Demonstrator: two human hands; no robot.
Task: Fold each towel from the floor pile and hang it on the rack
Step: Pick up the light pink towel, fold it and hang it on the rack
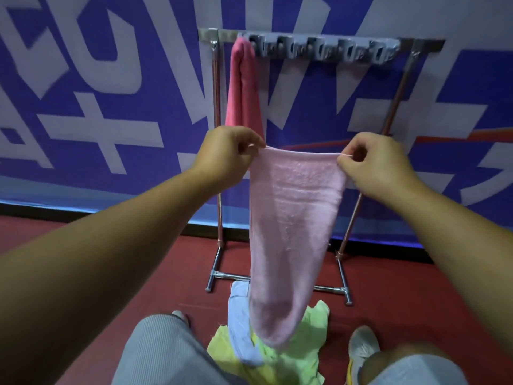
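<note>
We are pinching the pink towel [294, 218] by its top corners, left hand [226, 154] and right hand [377, 165] level, its length hanging down below the rack's [319, 40] top bar.

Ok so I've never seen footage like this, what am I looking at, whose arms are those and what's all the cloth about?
This is one picture from a camera worn on a person's head, looking forward and down, so the arms are their own. The left hand and right hand each pinch a top corner of a pale pink towel, which hangs between them. Behind it stands a metal rack with a darker pink towel already hanging on it. On the red floor by the person's feet lies a pile with a blue towel and yellow-green towels.
</note>
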